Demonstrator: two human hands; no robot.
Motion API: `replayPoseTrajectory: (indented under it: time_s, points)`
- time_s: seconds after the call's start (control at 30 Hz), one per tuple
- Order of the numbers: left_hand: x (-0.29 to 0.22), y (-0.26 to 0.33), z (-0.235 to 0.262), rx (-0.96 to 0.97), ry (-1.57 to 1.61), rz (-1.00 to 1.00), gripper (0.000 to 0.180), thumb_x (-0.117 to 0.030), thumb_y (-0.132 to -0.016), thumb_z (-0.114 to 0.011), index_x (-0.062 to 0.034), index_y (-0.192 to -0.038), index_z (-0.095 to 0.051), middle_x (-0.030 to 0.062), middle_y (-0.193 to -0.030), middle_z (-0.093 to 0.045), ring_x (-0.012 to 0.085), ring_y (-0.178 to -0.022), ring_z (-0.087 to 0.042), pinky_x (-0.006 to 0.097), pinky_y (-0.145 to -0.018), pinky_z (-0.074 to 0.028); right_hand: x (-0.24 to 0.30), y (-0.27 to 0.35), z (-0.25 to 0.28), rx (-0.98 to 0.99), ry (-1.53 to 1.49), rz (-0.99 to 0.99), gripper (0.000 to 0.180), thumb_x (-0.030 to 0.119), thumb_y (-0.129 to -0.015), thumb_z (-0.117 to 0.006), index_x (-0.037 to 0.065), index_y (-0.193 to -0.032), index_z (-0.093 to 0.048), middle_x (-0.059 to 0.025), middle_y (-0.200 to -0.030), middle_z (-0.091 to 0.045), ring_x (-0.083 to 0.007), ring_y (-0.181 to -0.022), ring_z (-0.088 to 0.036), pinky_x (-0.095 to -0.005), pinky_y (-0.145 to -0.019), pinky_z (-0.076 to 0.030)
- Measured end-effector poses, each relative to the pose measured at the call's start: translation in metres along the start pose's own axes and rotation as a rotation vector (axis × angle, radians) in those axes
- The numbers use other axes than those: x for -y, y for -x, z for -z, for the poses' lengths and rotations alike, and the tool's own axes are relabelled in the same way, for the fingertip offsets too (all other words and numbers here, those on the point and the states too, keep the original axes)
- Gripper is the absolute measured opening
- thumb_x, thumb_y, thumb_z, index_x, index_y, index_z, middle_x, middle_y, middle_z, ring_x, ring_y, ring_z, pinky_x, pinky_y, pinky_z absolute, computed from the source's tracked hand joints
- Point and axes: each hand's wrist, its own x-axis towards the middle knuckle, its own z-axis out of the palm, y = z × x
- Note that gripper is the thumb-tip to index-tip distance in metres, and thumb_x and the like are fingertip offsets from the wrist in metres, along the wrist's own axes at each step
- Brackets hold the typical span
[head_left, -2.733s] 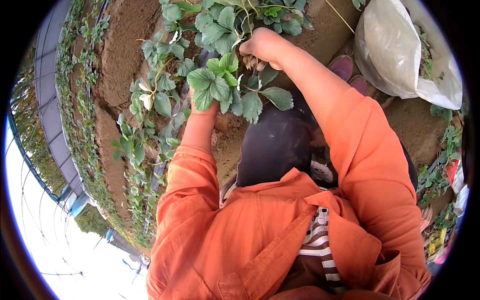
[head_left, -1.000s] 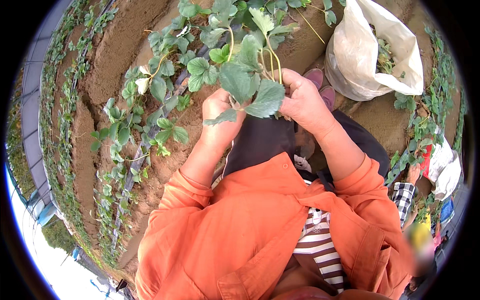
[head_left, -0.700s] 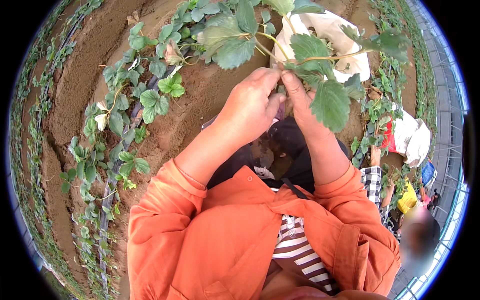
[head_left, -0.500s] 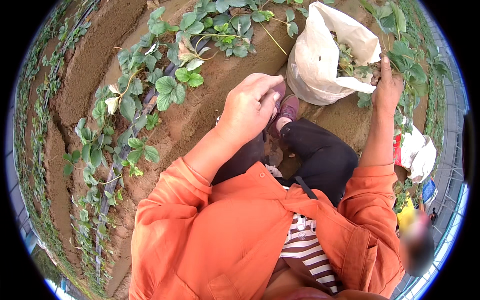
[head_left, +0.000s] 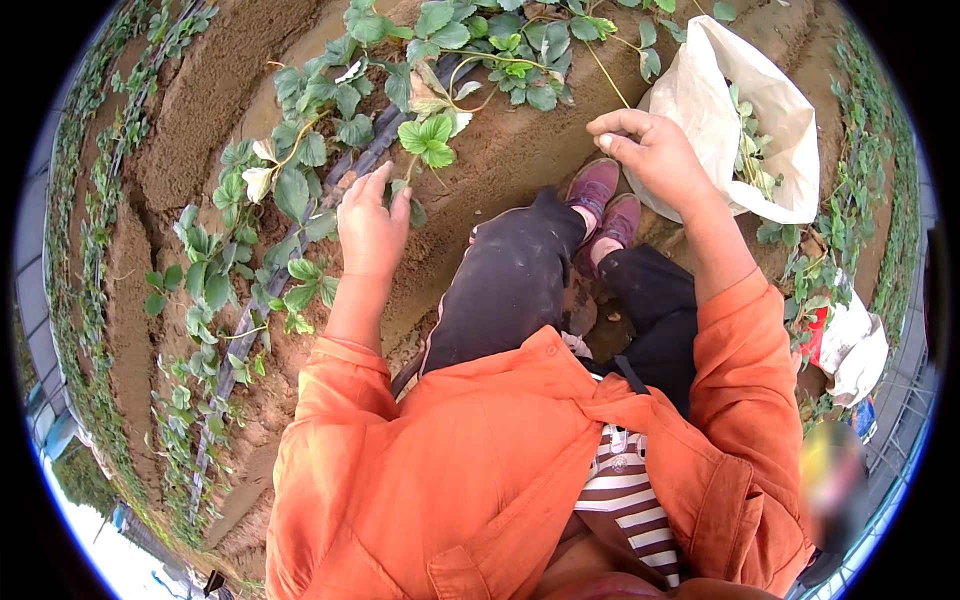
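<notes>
My left hand (head_left: 372, 228) is at the strawberry plants (head_left: 292, 195) on the left. Its fingers are stretched out and the thumb stands apart, close beside a bright green leaf (head_left: 428, 140). Nothing shows in its grasp; whether the fingertips touch a stem is hard to see. My right hand (head_left: 655, 160) hovers above my shoes, in front of the white bag (head_left: 690, 85). Its thumb and forefinger come together, and no object is visible between them. Picked leaves (head_left: 750, 150) lie inside the open bag.
A strip of dark plastic (head_left: 250, 315) runs through the plant row along brown soil (head_left: 200, 110). My purple shoes (head_left: 596, 183) stand beside the bag. White and red packaging (head_left: 850, 335) lies at the right, near a blurred person (head_left: 832, 480).
My left hand has moved left to the plants and spread its fingers. My right hand has left the bag's rim and come leftward. The view has shifted, so the bag sits farther right.
</notes>
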Motion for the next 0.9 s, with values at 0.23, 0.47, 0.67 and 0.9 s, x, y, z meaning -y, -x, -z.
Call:
replayPoseTrajectory:
  time_s: [0.23, 0.47, 0.67, 0.9]
  points:
    - [0.025, 0.006, -0.044, -0.201, 0.830, 0.331, 0.037, -0.025, -0.093, -0.053, 0.0004, -0.121, -0.054, 0.0142, -0.114, -0.058, 0.0233, -0.104, -0.056, 0.034, -0.093, -0.043, -0.033, -0.068, -0.059, -0.270, -0.057, -0.156, 0.020, 0.007, -0.080, -0.057, 0.007, -0.096, -0.069, -0.0117, -0.091, -0.068, -0.0242, -0.087, -0.064, -0.0332, -0.083, -0.048]
    - [0.028, 0.004, -0.052, -0.098, -0.018, -0.141, 0.050, -0.024, -0.079, -0.066, -0.0043, -0.122, -0.051, 0.0158, -0.115, -0.050, 0.0353, -0.106, -0.044, 0.044, -0.095, -0.036, -0.002, -0.107, -0.043, -0.392, 0.207, 0.400, 0.024, 0.009, -0.076, -0.058, 0.010, -0.098, -0.068, -0.0105, -0.104, -0.065, -0.0287, -0.100, -0.057, -0.0375, -0.089, -0.045]
    - [0.021, -0.002, -0.051, -0.053, -0.070, -0.141, 0.047, -0.023, -0.074, -0.069, -0.0062, -0.116, -0.055, 0.0142, -0.113, -0.050, 0.0350, -0.104, -0.044, 0.044, -0.093, -0.037, 0.029, -0.169, -0.074, -0.045, 0.572, 0.242, 0.033, 0.011, -0.076, -0.059, 0.007, -0.109, -0.059, -0.0131, -0.114, -0.061, -0.0313, -0.109, -0.053, -0.0443, -0.092, -0.040]
    - [0.022, -0.001, -0.052, -0.063, -0.063, -0.114, 0.045, -0.023, -0.073, -0.069, -0.0077, -0.114, -0.058, 0.0122, -0.113, -0.050, 0.0331, -0.105, -0.044, 0.043, -0.092, -0.037, 0.054, -0.116, -0.110, 0.357, 0.639, 0.255, 0.027, 0.010, -0.080, -0.052, 0.001, -0.104, -0.060, -0.0176, -0.104, -0.063, -0.0322, -0.104, -0.057, -0.0420, -0.091, -0.043]
